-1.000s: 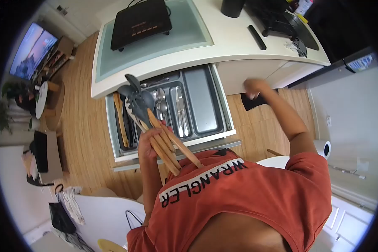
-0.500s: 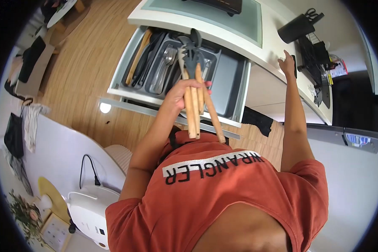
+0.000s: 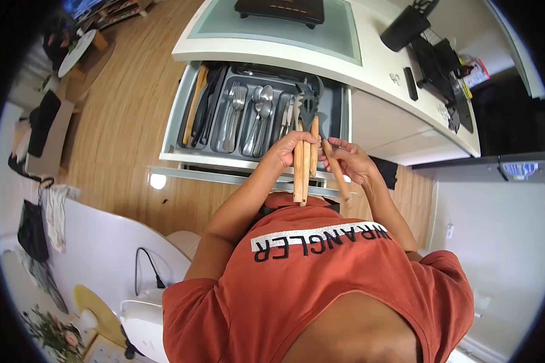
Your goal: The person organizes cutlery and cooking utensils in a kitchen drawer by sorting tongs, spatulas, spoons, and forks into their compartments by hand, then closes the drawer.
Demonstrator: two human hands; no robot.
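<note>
My left hand (image 3: 288, 150) is closed around a bundle of kitchen utensils with wooden handles (image 3: 300, 175), held upright above the open drawer (image 3: 174, 136). Their dark heads point away from me. One is a pasta server (image 3: 307, 100) with teeth, and a rounded head shows behind it. My right hand (image 3: 354, 164) pinches a separate wooden-handled utensil (image 3: 338, 172) at the bundle's right side. It has a grey neck, and its head is partly hidden. Beneath, a grey cutlery tray (image 3: 243, 115) holds forks (image 3: 235, 112), spoons (image 3: 261, 109) and knives (image 3: 287, 115).
A long wooden utensil (image 3: 194, 109) and black tools (image 3: 209, 109) lie at the drawer's left. On the white counter (image 3: 369, 75) stand a black cooktop (image 3: 280, 11), a black utensil holder (image 3: 404, 29) and a dish rack (image 3: 433, 66). A white table (image 3: 118, 224) is at left.
My right hand has come from the counter to the bundle and taken hold of one utensil's handle. My left hand has shifted right with the bundle, uncovering the spoons.
</note>
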